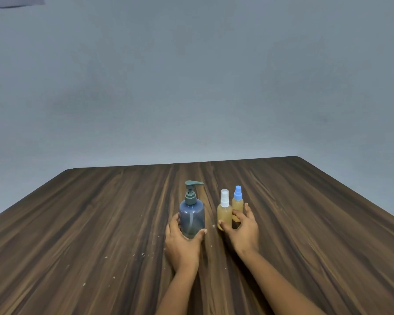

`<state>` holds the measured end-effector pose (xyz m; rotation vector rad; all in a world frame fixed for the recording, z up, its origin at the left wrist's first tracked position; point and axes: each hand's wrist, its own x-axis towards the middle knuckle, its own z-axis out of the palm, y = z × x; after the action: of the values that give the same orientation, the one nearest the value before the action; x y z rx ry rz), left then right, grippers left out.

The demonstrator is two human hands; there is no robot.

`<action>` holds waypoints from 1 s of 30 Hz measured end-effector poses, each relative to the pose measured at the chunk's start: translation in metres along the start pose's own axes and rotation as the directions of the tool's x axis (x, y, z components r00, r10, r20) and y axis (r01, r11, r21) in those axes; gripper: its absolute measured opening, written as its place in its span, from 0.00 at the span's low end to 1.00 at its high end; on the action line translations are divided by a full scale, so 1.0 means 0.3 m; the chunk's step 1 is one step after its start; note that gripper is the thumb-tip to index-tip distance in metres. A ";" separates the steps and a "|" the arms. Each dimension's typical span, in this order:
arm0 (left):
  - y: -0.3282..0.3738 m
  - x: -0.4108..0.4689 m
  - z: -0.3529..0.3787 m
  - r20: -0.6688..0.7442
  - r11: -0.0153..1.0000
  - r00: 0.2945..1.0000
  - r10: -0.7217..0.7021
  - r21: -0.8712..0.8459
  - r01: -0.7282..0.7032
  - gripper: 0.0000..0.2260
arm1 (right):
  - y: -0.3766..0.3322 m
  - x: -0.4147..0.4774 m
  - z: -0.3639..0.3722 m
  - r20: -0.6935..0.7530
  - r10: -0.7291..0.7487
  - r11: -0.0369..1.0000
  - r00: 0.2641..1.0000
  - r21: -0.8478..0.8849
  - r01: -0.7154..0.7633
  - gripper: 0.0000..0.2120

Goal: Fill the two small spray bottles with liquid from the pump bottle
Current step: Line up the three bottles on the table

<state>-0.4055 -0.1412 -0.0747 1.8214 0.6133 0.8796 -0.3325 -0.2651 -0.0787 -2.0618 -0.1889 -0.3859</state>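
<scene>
A blue-grey pump bottle [192,215] with a dark green pump head stands upright on the wooden table [100,223]. My left hand [183,242] grips its lower part from the near side. To its right stand two small spray bottles holding yellowish liquid, side by side and touching. One has a white spray cap [224,210], the other a blue spray cap [237,202]. My right hand [243,230] wraps its thumb and fingers round both of them from the near right side. All caps are on.
Small pale crumbs or specks lie scattered on the table in front of and left of the bottles. A plain grey wall rises behind the table's far edge [214,162].
</scene>
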 end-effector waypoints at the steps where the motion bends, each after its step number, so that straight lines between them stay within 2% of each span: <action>1: 0.000 0.005 0.005 -0.002 1.000 1.000 0.002 -0.003 -0.002 0.35 | 0.001 0.004 0.003 0.005 0.007 1.000 1.000 -0.001 -0.007 0.21; 8: 0.001 0.048 0.040 -0.009 0.999 1.000 -0.012 -0.031 0.012 0.30 | 0.010 0.042 0.029 -0.025 0.036 0.998 0.999 0.061 -0.034 0.22; 21: -0.008 0.342 0.221 -0.053 0.997 0.996 -0.072 -0.004 0.072 0.30 | 0.037 0.281 0.186 -0.076 0.068 0.992 0.995 0.113 -0.060 0.22; 30: 0.020 0.528 0.357 -0.122 0.991 0.985 -0.125 0.038 0.130 0.30 | 0.023 0.449 0.351 -0.115 0.168 0.978 0.979 0.144 -0.151 0.21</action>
<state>-0.2239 -0.0863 -0.0495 1.7578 0.8226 0.8984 -0.1838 -0.1807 -0.0859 -1.8978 0.0278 -0.3921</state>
